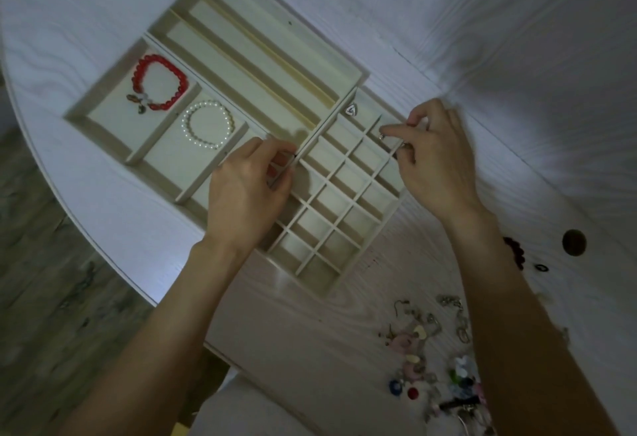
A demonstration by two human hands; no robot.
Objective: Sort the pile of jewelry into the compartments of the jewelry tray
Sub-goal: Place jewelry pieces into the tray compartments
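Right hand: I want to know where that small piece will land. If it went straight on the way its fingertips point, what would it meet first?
Probably the jewelry tray: the right hand pinches a small metal piece just over a small far-corner grid compartment. Depth is unclear.

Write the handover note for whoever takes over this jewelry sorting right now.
Left hand: fingers pinch the divider where the jewelry tray's sections meet, steadying it.
Right hand: pinches a small silver piece over the far corner cells of the grid section.
Done: red bead bracelet and pearl bracelet each lie in their own wide compartment; a triangular silver piece sits in a far cell.
Left: the jewelry pile on the table, near right, plus a dark red bead bracelet behind the right forearm. The long slots are empty.
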